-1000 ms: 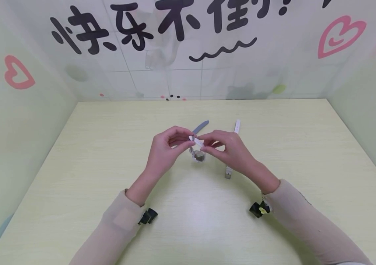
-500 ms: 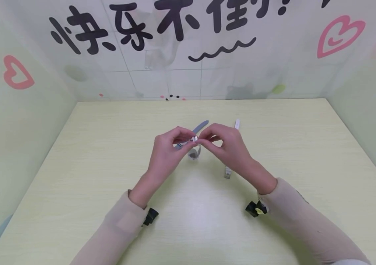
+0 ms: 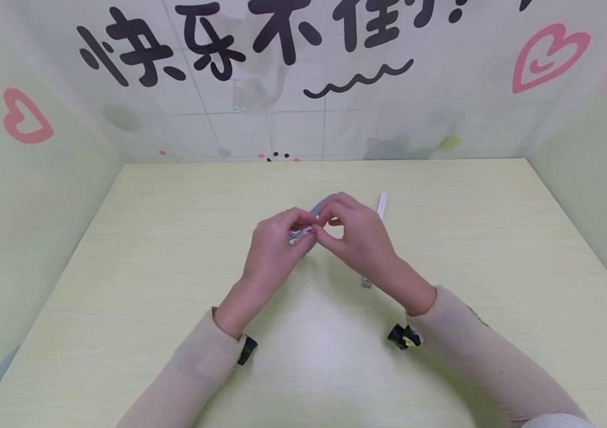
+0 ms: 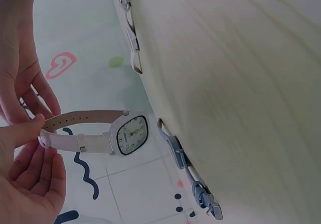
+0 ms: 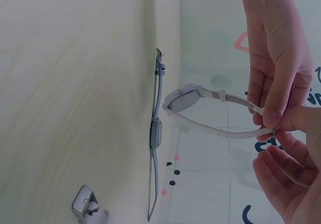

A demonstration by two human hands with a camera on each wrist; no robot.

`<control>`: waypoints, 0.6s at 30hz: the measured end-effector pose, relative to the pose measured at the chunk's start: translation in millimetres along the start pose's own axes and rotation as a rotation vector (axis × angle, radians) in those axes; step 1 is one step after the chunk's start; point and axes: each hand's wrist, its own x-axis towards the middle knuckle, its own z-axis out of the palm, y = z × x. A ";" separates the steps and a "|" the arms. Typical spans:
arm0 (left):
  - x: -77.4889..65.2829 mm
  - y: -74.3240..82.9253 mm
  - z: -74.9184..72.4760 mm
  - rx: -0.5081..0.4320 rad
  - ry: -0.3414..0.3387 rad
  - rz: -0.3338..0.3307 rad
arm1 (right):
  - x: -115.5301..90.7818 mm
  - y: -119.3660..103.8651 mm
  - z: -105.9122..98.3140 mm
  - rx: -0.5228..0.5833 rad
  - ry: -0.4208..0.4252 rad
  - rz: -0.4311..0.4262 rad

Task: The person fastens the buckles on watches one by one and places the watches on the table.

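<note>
Both hands meet over the middle of the table and pinch the ends of a white wristwatch's strap. Hanging from them in a loop, the white watch [image 4: 133, 135] shows its rounded square dial in the left wrist view; its plain back [image 5: 184, 101] appears in the right wrist view. My left hand [image 3: 276, 246] grips the strap with thumb and fingers. The thumb and index finger of my right hand [image 3: 359, 238] pinch at the buckle end, where fingertips hide the buckle. Partly behind the hands, a blue-grey watch [image 4: 180, 153] lies on the table.
A second white watch [image 3: 381, 204] lies lengthwise on the table beyond my right hand, which covers its middle; its buckle [image 5: 86, 204] shows in the right wrist view. Behind the pale wooden table [image 3: 185, 196] rises a white printed wall [image 3: 405, 125].
My right hand has moved up and left, closer against my left hand, which has shifted slightly right. The held watch's dial, seen below the hands earlier, is now mostly hidden in the head view.
</note>
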 end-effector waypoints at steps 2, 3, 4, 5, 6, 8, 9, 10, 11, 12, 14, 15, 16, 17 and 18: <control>0.2 0.5 0.2 0.002 -0.002 -0.005 | 0.4 0.0 1.0 0.013 -0.003 0.018; 0.4 0.8 0.3 0.003 -0.003 -0.006 | 0.5 0.4 1.5 0.027 -0.002 0.029; 0.8 1.0 0.5 0.006 -0.003 -0.004 | 0.5 0.8 1.6 0.043 0.000 0.041; 1.1 1.4 0.4 0.009 -0.004 -0.003 | 0.3 1.0 1.6 0.065 0.004 0.053; 1.4 1.8 0.3 0.013 -0.006 -0.003 | 0.1 1.5 1.7 0.090 0.008 0.064; 1.9 2.5 0.1 0.020 -0.013 -0.006 | -0.3 1.8 1.7 0.127 0.018 0.082; 1.9 2.6 -0.1 0.026 -0.018 -0.011 | -0.5 2.0 1.6 0.143 0.024 0.088; 2.0 2.7 -0.3 0.033 -0.024 -0.017 | -0.7 1.8 1.2 0.159 0.031 0.094; 1.9 2.6 -0.4 0.036 -0.031 -0.026 | -0.8 1.6 1.0 0.173 0.038 0.100; 1.9 2.2 -0.5 0.038 -0.038 -0.035 | -0.7 1.1 0.4 0.187 0.046 0.107; 1.8 1.1 -0.5 0.043 -0.049 -0.050 | -0.3 0.3 -0.6 0.215 0.062 0.118; 1.6 0.6 -0.7 0.046 -0.055 -0.058 | -0.3 -0.1 -1.3 0.226 0.069 0.122; 1.4 0.0 -0.8 0.047 -0.060 -0.066 | -0.1 -0.8 -2.3 0.236 0.076 0.126; 1.2 -0.5 -0.9 0.047 -0.065 -0.074 | 0.0 -0.9 -3.0 0.246 0.083 0.129; 1.0 -1.1 -1.0 0.046 -0.070 -0.081 | 0.1 -1.0 -3.8 0.257 0.091 0.131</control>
